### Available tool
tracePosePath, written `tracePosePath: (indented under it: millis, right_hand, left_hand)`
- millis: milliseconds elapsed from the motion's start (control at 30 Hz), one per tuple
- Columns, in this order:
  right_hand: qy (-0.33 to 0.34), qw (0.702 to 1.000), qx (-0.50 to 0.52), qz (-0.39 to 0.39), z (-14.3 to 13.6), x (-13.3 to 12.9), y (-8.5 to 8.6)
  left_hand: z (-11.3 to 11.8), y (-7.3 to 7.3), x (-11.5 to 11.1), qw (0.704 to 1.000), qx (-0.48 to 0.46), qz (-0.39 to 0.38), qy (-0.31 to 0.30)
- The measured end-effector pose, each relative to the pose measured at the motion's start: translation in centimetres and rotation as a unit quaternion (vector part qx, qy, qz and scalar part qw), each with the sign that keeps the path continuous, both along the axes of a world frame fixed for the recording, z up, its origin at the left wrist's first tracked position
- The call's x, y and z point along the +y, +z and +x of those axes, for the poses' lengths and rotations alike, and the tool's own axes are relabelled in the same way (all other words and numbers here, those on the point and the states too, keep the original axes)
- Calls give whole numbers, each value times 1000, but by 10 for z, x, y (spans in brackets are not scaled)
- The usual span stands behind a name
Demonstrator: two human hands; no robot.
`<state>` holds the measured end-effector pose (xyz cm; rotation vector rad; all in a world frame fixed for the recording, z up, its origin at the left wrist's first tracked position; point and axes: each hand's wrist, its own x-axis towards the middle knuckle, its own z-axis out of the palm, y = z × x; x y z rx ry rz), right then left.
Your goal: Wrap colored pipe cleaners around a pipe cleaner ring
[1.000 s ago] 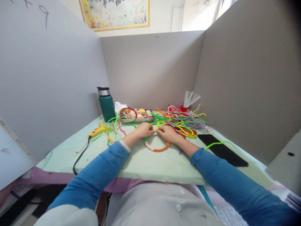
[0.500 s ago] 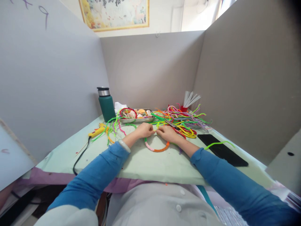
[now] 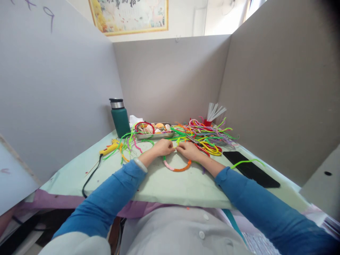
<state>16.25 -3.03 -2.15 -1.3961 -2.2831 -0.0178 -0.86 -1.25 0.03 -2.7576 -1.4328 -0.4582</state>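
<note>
We saw a bright scene under soft light, strongest at the upper right, where the white wall (image 3: 223, 17) burned out to near-blank glare. The right partition (image 3: 273, 92) sat in duller shade, and a soft-edged shadow slanted across the back partition (image 3: 164, 78). We noticed wide-angle stretching in the blue sleeves (image 3: 260, 202) towards the lower edges, and a dark blur in the upper right corner. Detail between the left hand (image 3: 162, 147) and right hand (image 3: 189, 150) was too small for us to read.

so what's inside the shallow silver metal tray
White and orange shells show; a dark red fuzzy ring overlaps the left end. The bottom of the tray is covered.
</note>
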Motion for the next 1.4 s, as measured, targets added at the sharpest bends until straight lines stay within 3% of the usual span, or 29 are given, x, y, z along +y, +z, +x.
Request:
tracePosePath:
  millis: [633, 1033, 1400]
  right_hand:
    - [2, 1000, -6, -1, 0, 0, 0]
    - [-5, 999, 35, -7, 1, 2, -2]
    - [-5, 999, 36, -1, 0, 2, -3]
  left_hand:
    - [0, -1, 1, 1000, 15, 11, -2]
    - [1, 4, -4, 997, -68, -19, 13]
    - [0, 4, -2, 998, -61, -24, 6]
